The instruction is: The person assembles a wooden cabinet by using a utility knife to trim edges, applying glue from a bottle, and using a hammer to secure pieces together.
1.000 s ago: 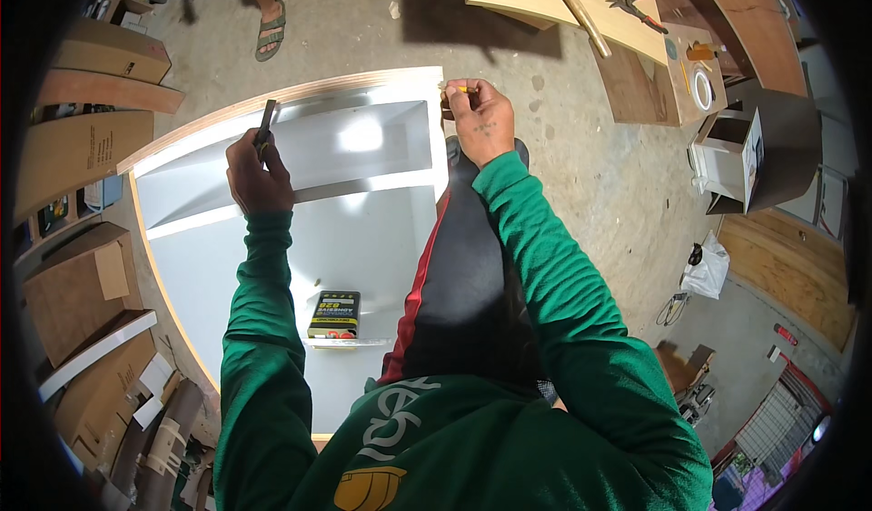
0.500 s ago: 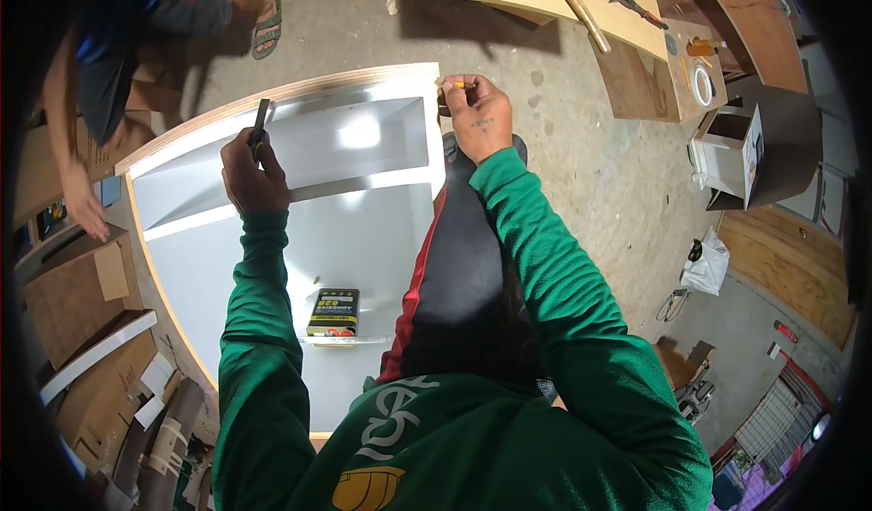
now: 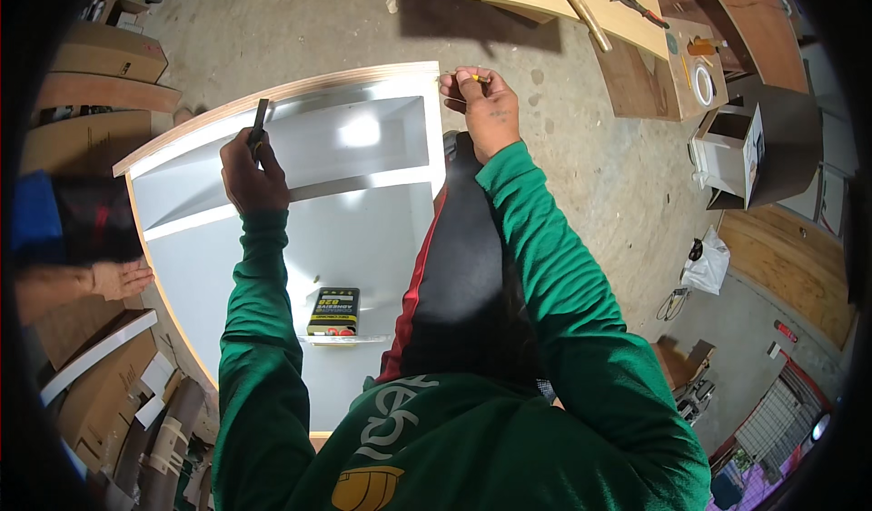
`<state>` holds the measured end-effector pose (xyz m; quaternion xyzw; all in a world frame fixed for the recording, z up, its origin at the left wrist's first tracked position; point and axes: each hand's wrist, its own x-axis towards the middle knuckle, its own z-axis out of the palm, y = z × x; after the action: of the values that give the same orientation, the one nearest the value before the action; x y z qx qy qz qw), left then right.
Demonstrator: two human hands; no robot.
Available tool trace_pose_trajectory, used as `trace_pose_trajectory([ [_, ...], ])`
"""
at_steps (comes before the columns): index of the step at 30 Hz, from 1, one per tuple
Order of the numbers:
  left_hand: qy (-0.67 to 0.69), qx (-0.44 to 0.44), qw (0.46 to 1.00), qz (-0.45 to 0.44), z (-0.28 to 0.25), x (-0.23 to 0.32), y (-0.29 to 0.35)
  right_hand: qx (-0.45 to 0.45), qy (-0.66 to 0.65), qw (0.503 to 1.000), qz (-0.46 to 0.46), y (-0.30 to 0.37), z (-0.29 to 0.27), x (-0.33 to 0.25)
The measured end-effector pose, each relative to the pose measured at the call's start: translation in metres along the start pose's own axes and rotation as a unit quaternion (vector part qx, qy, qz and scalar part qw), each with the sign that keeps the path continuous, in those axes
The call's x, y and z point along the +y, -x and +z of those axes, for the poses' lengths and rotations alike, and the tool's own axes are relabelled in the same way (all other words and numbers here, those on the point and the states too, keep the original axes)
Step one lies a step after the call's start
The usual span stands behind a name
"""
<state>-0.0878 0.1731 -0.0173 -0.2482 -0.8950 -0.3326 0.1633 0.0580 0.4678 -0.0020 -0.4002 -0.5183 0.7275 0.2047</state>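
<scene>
The white cabinet [image 3: 186, 177] with wood-toned edges is partly hidden: the left forearm covers part of its inside, and the dark trouser leg and green shirt hide its near right part. The left hand [image 3: 253, 173] is over the cabinet's far, narrow compartment, fingers wrapped around a dark narrow tool [image 3: 262, 116]; the fist hides its handle, and whether its tip touches the cabinet cannot be told. The right hand [image 3: 487, 111], just outside the cabinet's far right corner, pinches a small yellow object [image 3: 476, 79] narrowly between thumb and fingers, which cover too much of it to show its kind.

Left of the cabinet, another person's hand [image 3: 123, 279] reaches close to its side; the body behind is dim and cut off by the lens rim. Inside the cabinet, the far compartment carries a bright glare, and the larger near one holds a dark, yellow-banded can [image 3: 333, 309] with a pale strip [image 3: 363, 339] along its near edge. A white plastic bag [image 3: 707, 270] sits well right of the cabinet, contents hidden.
</scene>
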Motion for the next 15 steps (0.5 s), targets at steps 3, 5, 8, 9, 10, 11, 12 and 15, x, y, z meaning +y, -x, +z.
trace_pose_trajectory([
  [3, 0.008, 0.004, 1.000, -0.015, -0.001, 0.004, 0.001, -0.006, -0.026, 0.999, 0.045, -0.003, -0.002, -0.006],
  [5, 0.009, 0.006, 1.000, -0.006, -0.001, 0.004, 0.000, -0.011, -0.020, 0.998, 0.058, -0.005, -0.004, -0.006],
  [8, 0.015, 0.007, 1.000, 0.001, 0.000, 0.004, 0.000, -0.022, -0.003, 0.998, 0.065, -0.008, -0.009, -0.003],
  [9, 0.017, 0.008, 1.000, 0.003, 0.000, 0.003, -0.001, -0.024, -0.003, 0.997, 0.069, -0.009, -0.009, -0.004],
  [10, 0.013, 0.006, 1.000, -0.002, 0.000, 0.004, 0.000, -0.026, -0.004, 0.997, 0.072, -0.010, -0.010, -0.004],
  [11, 0.009, 0.004, 1.000, -0.007, 0.000, 0.004, 0.001, -0.022, 0.010, 0.998, 0.050, -0.008, -0.010, -0.003],
  [12, 0.004, 0.002, 1.000, -0.012, 0.000, 0.004, 0.001, -0.019, 0.023, 0.999, 0.027, -0.004, -0.008, -0.002],
  [15, 0.009, 0.003, 1.000, -0.007, 0.000, 0.002, 0.001, -0.010, 0.035, 0.999, -0.017, 0.007, 0.001, 0.001],
])
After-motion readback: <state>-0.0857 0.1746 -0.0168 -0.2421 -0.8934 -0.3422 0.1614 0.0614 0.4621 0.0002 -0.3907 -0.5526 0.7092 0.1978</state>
